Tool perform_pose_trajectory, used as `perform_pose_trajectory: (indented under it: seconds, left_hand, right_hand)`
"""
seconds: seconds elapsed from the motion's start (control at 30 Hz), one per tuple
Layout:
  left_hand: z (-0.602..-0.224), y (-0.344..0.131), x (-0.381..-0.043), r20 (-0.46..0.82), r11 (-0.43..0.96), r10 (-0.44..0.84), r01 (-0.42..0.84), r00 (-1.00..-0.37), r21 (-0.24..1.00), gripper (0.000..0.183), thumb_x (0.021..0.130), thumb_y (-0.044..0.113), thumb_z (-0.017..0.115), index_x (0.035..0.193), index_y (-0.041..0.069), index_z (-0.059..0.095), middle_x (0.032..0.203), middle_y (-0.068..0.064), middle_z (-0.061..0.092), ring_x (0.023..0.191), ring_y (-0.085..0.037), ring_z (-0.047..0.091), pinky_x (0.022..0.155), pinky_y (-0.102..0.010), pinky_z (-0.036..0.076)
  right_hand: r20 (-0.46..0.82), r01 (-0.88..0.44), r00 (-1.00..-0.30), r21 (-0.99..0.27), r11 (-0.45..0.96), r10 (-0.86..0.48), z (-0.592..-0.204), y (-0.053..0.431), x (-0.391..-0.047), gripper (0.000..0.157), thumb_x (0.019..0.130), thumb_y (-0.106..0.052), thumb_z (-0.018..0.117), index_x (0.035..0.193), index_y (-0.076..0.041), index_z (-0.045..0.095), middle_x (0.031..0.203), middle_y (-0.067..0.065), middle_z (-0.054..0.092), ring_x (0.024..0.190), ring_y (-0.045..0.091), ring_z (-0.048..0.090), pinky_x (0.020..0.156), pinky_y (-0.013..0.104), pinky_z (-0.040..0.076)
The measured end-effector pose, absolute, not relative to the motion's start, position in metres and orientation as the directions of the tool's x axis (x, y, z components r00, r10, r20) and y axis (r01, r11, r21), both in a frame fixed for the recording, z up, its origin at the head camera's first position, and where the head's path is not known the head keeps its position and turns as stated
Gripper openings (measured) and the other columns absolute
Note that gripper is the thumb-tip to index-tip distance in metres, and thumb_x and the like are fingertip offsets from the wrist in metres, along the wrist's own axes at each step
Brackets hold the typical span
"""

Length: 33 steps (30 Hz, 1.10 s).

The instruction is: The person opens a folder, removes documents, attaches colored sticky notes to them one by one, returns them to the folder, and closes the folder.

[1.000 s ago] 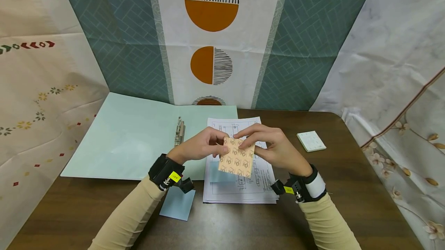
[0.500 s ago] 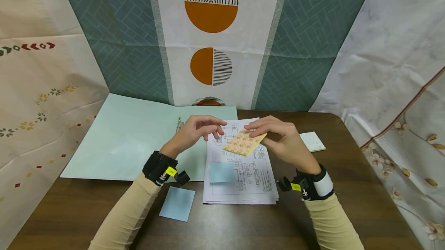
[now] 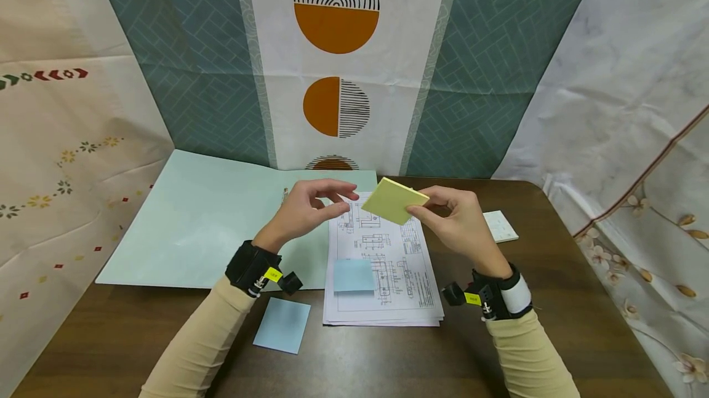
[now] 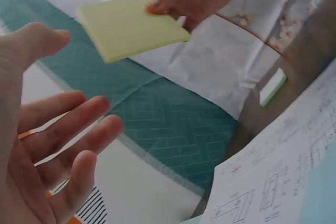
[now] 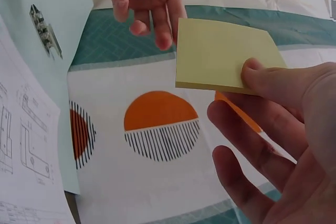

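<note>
My right hand [image 3: 456, 222] pinches a pad of yellow sticky notes [image 3: 392, 201] by its right edge, thumb on the yellow face and fingers behind. In the right wrist view the yellow pad [image 5: 226, 53] is tilted, its plain face showing. To its left, my left hand [image 3: 304, 207] hovers with nothing in it, fingers spread and loosely bent, apart from the pad. Below both hands lies a stack of printed drawing sheets [image 3: 399, 287]. A blue sticky note [image 3: 353, 275] sits on the top sheet.
A pale green folder [image 3: 194, 226] lies spread at the left, its metal clip [image 5: 46, 31] partly hidden by my left hand in the head view. Another blue sticky note or pad [image 3: 282, 325] rests near the front of the brown table [image 3: 365, 364]. At the right is a small white pad [image 3: 501, 226].
My left hand has let go of the pad and drawn back to the left. My right hand has turned the pad over, from its printed backing to its yellow face.
</note>
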State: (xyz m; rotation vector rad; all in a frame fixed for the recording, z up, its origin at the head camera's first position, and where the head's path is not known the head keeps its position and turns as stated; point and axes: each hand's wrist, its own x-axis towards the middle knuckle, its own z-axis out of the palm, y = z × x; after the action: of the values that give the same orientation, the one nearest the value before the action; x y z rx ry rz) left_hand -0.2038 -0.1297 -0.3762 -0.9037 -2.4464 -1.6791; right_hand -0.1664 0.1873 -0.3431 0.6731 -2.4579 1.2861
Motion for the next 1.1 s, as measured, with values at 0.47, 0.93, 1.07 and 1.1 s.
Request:
perform_pose_trajectory:
  seconds: [0.47, 0.93, 1.07, 1.1]
  left_hand:
    - [-0.377, -0.104, -0.190, 0.374, 0.260, 0.469, 0.529, -0.800, 0.808, 0.010, 0.102, 0.008, 0.081, 0.108, 0.000, 0.083, 0.088, -0.013, 0.078, 0.074, -0.013, 0.067, 0.067, -0.023, 0.054]
    - [-0.376, -0.108, -0.193, 0.320, 0.270, 0.490, 0.490, -0.811, 0.829, 0.012, 0.103, 0.010, 0.078, 0.095, 0.002, 0.081, 0.089, -0.015, 0.079, 0.072, -0.015, 0.058, 0.063, -0.023, 0.045]
    - [-0.377, -0.106, -0.193, 0.330, 0.290, 0.493, 0.510, -0.805, 0.810, 0.011, 0.103, 0.011, 0.079, 0.094, 0.004, 0.082, 0.086, -0.011, 0.079, 0.072, -0.014, 0.056, 0.064, -0.023, 0.046]
    - [-0.378, -0.106, -0.193, 0.333, 0.291, 0.495, 0.514, -0.803, 0.807, 0.011, 0.102, 0.012, 0.079, 0.094, 0.004, 0.082, 0.086, -0.011, 0.079, 0.071, -0.014, 0.056, 0.064, -0.024, 0.047]
  right_hand:
    - [0.329, -0.448, -0.890, -0.759, 0.473, -0.316, -0.348, 0.173, -0.164, 0.023, 0.097, -0.009, 0.088, 0.119, -0.002, 0.085, 0.104, 0.014, 0.087, 0.083, 0.019, 0.076, 0.069, 0.026, 0.053]
    - [0.452, -0.525, -0.844, -0.804, 0.278, -0.288, -0.349, 0.182, -0.172, 0.037, 0.109, 0.001, 0.069, 0.145, 0.006, 0.070, 0.134, 0.032, 0.079, 0.113, -0.009, 0.077, 0.101, 0.016, 0.061]
    - [0.408, -0.495, -0.860, -0.810, 0.313, -0.306, -0.352, 0.177, -0.173, 0.038, 0.107, 0.001, 0.071, 0.145, 0.005, 0.071, 0.132, 0.029, 0.080, 0.109, -0.008, 0.077, 0.094, 0.015, 0.062]
    - [0.387, -0.484, -0.865, -0.809, 0.333, -0.320, -0.353, 0.175, -0.172, 0.036, 0.107, 0.000, 0.072, 0.143, 0.005, 0.073, 0.130, 0.028, 0.082, 0.105, -0.005, 0.078, 0.091, 0.015, 0.063]
